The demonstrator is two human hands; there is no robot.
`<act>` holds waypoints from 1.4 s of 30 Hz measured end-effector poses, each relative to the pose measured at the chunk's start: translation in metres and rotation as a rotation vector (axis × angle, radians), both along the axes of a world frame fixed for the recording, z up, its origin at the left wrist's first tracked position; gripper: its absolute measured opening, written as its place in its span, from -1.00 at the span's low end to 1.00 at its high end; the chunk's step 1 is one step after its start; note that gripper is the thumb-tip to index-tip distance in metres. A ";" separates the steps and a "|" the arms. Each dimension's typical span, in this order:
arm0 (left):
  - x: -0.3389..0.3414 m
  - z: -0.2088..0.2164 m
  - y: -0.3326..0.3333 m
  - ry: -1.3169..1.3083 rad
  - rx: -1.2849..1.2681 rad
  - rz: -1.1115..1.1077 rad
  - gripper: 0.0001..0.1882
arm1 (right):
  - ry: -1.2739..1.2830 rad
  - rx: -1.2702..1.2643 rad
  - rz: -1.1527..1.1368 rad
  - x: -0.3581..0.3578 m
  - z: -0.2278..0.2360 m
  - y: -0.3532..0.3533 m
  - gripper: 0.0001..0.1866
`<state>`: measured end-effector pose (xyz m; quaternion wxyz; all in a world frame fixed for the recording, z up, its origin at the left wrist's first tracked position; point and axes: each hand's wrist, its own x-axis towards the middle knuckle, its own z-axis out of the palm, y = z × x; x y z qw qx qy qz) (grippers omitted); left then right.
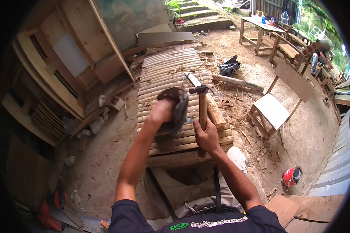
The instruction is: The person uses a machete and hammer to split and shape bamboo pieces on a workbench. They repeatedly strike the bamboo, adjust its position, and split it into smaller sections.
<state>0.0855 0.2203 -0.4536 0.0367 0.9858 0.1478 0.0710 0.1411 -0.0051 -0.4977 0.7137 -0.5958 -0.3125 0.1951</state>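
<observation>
My right hand [207,136] grips the wooden handle of a claw hammer [203,104], held upright with its dark metal head at the top. My left hand [162,111] reaches into or against a dark, cloth-like bag [179,110]; both are smeared by motion, and its fingers are hidden. Beneath both hands lies a long platform of bamboo or round wooden slats [151,86], set side by side. A flat pale strip [192,79] rests on the slats just beyond the hammer head. Beside the hammer handle lies a short, thick piece of bamboo or wood [215,112].
A wooden chair [271,112] stands to the right, with a red can [292,176] nearer me. Wooden shelving [72,58] leans at the left. A black bag [230,66] and a pole [239,82] lie beyond the platform. A person sits far right, near a table [260,25].
</observation>
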 end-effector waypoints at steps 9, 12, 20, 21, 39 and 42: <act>-0.022 -0.032 -0.024 -0.264 -0.463 -0.091 -0.47 | -0.006 0.153 -0.008 -0.003 0.022 0.048 -0.85; -0.039 -0.028 -0.005 -0.219 -0.457 -0.054 -0.44 | -0.128 -0.101 -0.113 0.025 0.002 0.056 -0.80; -0.051 -0.019 0.031 -0.159 -0.798 0.165 -0.67 | -0.153 -0.083 -0.041 0.042 -0.035 0.056 -0.76; -0.049 -0.021 0.028 -0.149 -0.762 0.191 -0.68 | -0.123 -0.083 -0.029 0.044 -0.037 0.056 -0.76; -0.070 -0.025 0.014 -0.172 -0.782 0.100 -0.55 | 0.198 0.106 0.149 0.045 -0.035 0.050 -0.81; -0.077 -0.030 0.034 -0.258 -1.077 0.081 -0.65 | 0.179 0.074 0.162 0.045 -0.037 0.050 -0.81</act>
